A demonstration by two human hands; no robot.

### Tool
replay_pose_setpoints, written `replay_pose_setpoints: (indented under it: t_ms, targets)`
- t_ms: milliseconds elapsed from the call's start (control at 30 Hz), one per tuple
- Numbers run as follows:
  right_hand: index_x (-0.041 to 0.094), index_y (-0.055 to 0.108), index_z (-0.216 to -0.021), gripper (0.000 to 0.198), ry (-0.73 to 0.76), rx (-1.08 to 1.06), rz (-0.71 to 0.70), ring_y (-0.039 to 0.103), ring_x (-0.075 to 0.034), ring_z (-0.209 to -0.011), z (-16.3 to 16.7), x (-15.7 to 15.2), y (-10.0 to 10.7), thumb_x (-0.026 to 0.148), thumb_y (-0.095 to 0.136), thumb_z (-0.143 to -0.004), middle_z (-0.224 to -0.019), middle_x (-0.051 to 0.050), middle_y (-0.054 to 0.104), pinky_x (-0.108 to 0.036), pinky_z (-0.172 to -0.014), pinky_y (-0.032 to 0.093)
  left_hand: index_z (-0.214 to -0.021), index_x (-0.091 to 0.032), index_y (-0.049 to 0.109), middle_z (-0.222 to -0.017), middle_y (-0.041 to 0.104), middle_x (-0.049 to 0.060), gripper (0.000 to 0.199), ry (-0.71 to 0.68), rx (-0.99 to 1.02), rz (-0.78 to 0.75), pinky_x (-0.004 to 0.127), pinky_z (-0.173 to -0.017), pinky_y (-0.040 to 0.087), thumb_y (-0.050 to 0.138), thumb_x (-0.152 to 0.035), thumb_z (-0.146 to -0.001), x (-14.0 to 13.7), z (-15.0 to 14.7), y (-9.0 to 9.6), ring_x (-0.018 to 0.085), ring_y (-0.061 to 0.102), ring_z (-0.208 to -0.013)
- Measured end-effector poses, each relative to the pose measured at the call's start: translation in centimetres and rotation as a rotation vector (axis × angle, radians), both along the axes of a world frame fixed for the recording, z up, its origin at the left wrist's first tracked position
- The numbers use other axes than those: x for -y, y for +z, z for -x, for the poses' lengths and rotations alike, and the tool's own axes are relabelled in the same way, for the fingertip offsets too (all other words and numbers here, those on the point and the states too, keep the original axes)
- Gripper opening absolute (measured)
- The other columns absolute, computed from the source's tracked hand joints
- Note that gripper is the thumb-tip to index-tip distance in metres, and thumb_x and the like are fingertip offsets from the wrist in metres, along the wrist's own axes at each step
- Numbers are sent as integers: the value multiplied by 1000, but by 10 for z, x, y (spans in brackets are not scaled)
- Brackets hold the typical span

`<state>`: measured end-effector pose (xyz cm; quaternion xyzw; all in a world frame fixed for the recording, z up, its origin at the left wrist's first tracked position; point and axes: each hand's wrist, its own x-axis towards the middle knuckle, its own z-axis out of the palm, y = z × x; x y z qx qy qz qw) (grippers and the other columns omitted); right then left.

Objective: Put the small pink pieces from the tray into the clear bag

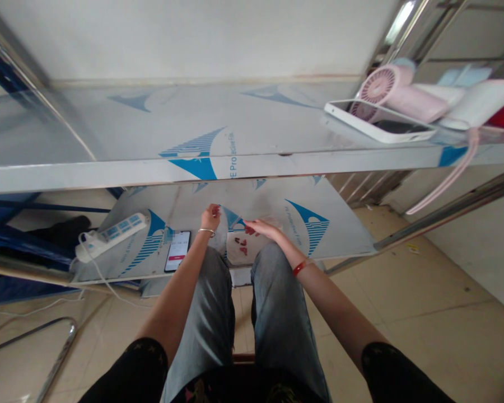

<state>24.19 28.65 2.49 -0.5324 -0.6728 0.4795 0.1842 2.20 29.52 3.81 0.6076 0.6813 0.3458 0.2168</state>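
Note:
My left hand (211, 215), with a bracelet at the wrist, is held above the lower shelf, its fingers curled in. Whatever it may hold is too small to make out. My right hand (261, 228), with a red band on the wrist, is to its right, fingers pinched together; small dark red bits show at the fingertips, and I cannot tell if they are nails or held pieces. Below the right hand lies a clear plastic bag or sheet (234, 257) with several small dark red pieces (243, 244) on or in it. The hands are apart.
Left of my hands lie a lit phone (177, 252) and a white power strip (115, 235) with a cord. An upper metal shelf (277, 165) crosses in front, bearing a white-framed phone or tablet (380, 123) and a pink handheld fan (407, 92). My knees (277, 268) reach the lower shelf (348, 238).

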Motion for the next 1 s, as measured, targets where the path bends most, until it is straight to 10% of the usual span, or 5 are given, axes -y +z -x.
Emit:
replay_pose_setpoints:
  t_ms: [533, 1000]
  targets:
    - [14, 69, -80, 11, -150, -398, 54, 63, -11, -66, 7, -8, 20, 24, 65, -77, -83, -6, 71, -19, -60, 49, -107, -14, 56, -99, 68, 9, 25, -69, -44, -110, 25, -83, 48, 56, -18, -83, 0, -9, -4, 16, 64, -91]
    - [15, 61, -64, 21, -141, -234, -332, 55, -11, -59, 45, -30, 4, 32, 61, -76, -62, -1, 62, -20, -57, 42, -92, -19, 70, -98, 73, 4, 17, -243, -146, -83, 25, -89, 47, 61, -30, -83, 11, -9, 3, 17, 65, -94]
